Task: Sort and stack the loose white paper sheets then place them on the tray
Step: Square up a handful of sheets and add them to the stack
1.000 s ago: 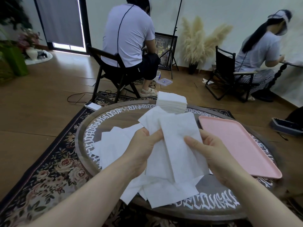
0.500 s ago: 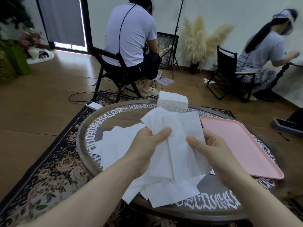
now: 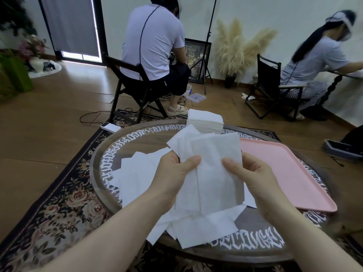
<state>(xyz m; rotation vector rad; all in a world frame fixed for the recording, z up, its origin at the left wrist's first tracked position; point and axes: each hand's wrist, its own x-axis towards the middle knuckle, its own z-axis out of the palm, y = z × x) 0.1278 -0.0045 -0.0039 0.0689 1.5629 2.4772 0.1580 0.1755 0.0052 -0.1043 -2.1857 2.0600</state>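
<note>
Sheets of white paper (image 3: 216, 169), soft and faintly fibrous like tissue, are held up between my two hands above the round bench (image 3: 137, 138) in the head view. They are rectangular, fanned slightly, with their long axis running from near me up and away, the far corners tipped a little left. My left hand (image 3: 176, 173) has its grip pinching the left edge of the bunch, thumb on top across the front sheet. My right hand (image 3: 253, 173) has its grip pinching the right edge, thumb lying on the front sheet and fingers behind.

More loose sheets (image 3: 141, 173) lie scattered flat and overlapping on the bench under and left of my hands, at mixed angles. A neat squared stack of sheets (image 3: 205, 122) sits at the far edge of the bench. The bench is dark, glossy wood with white ornate lettering around its rim.

A pink tray (image 3: 284, 169), smooth plastic, rectangular with rounded corners and a shallow lip, rests on the right of the bench; I see nothing inside it. Its long axis runs from far left to near right.
</note>
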